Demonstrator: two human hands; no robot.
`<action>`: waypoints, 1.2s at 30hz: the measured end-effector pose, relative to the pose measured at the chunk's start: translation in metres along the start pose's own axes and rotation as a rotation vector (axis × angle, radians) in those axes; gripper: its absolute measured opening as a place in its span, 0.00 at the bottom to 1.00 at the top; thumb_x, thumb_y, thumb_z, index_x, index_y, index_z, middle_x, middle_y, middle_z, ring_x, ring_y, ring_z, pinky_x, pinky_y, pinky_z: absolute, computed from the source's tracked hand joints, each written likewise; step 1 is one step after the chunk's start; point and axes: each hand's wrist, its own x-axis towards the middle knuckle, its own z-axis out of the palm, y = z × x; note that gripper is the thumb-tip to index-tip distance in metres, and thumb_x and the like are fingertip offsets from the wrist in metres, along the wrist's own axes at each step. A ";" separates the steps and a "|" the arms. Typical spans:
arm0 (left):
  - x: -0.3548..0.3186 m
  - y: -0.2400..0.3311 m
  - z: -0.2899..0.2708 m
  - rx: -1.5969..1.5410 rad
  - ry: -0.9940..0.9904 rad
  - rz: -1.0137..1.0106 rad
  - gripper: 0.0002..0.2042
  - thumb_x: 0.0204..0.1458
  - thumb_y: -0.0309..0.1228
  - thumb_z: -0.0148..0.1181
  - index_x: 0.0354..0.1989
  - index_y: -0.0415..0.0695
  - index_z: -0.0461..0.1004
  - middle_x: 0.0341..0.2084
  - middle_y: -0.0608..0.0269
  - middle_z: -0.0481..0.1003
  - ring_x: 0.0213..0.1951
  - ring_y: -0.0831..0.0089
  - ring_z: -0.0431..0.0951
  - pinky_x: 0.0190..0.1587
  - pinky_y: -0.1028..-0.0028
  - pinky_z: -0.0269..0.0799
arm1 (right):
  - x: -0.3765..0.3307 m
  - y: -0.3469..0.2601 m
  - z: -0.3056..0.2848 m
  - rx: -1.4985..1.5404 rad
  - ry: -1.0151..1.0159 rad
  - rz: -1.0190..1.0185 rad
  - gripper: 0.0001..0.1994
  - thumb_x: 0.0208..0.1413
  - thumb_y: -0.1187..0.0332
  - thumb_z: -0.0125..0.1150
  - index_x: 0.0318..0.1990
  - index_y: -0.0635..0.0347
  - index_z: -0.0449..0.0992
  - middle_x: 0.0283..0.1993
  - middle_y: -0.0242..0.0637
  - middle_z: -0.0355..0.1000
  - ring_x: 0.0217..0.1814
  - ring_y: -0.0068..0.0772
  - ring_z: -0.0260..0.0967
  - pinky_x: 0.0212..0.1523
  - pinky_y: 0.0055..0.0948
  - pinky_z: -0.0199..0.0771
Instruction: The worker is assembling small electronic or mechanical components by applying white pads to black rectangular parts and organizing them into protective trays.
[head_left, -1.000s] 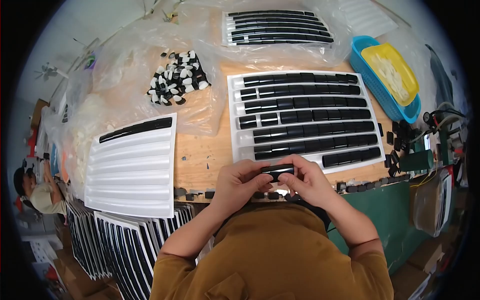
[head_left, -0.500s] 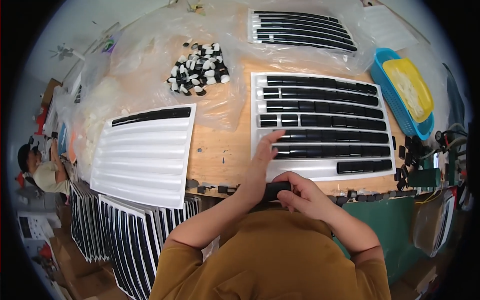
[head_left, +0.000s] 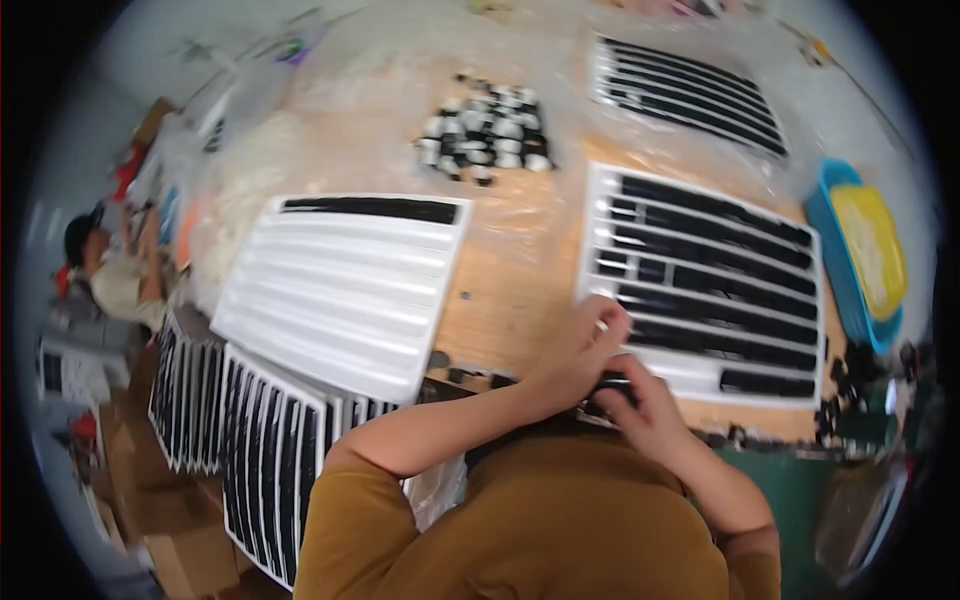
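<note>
My right hand [head_left: 645,405] is closed around a short black cylindrical piece [head_left: 607,384] at the table's front edge, partly hidden by the fingers. Just above it, my left hand [head_left: 588,345] has its fingers curled and pinched together over the near left corner of a white grooved tray [head_left: 670,372]. A small pale spot shows between those fingers, too blurred to name. Rows of black pieces [head_left: 720,290] fill most of this tray's grooves; the nearest row has black pieces only at its right end.
A second white grooved tray [head_left: 345,290] at left carries one black row. Behind lie a heap of black and white pieces [head_left: 490,130], plastic sheeting and another filled tray [head_left: 690,95]. A blue basket [head_left: 840,260] holds a yellow one [head_left: 868,240] at right. Filled trays [head_left: 270,450] stand lower left.
The view has swung, so the table's contents sit further right. My left hand's fingers, stretched out over the tray before, are now curled together close to my right hand, which still grips the black piece.
</note>
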 end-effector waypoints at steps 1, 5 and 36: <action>-0.001 0.009 -0.010 0.010 -0.056 -0.039 0.13 0.62 0.37 0.49 0.47 0.40 0.68 0.35 0.64 0.71 0.34 0.78 0.72 0.36 0.77 0.69 | 0.007 0.004 -0.002 0.075 0.127 0.006 0.12 0.59 0.72 0.55 0.49 0.62 0.66 0.33 0.28 0.68 0.29 0.16 0.61 0.30 0.17 0.63; -0.010 0.027 -0.047 -0.118 -0.198 -0.065 0.10 0.58 0.32 0.57 0.44 0.40 0.71 0.29 0.65 0.74 0.24 0.82 0.73 0.23 0.82 0.68 | 0.018 0.010 -0.005 0.117 0.218 -0.066 0.18 0.59 0.75 0.49 0.57 0.60 0.62 0.45 0.33 0.68 0.36 0.18 0.65 0.32 0.17 0.69; 0.017 -0.071 -0.588 1.580 0.819 -0.394 0.10 0.46 0.27 0.54 0.35 0.42 0.79 0.41 0.50 0.75 0.48 0.51 0.71 0.47 0.55 0.71 | -0.092 0.142 -0.140 -0.920 0.924 0.337 0.17 0.56 0.68 0.61 0.48 0.67 0.66 0.44 0.45 0.61 0.41 0.44 0.66 0.40 0.33 0.69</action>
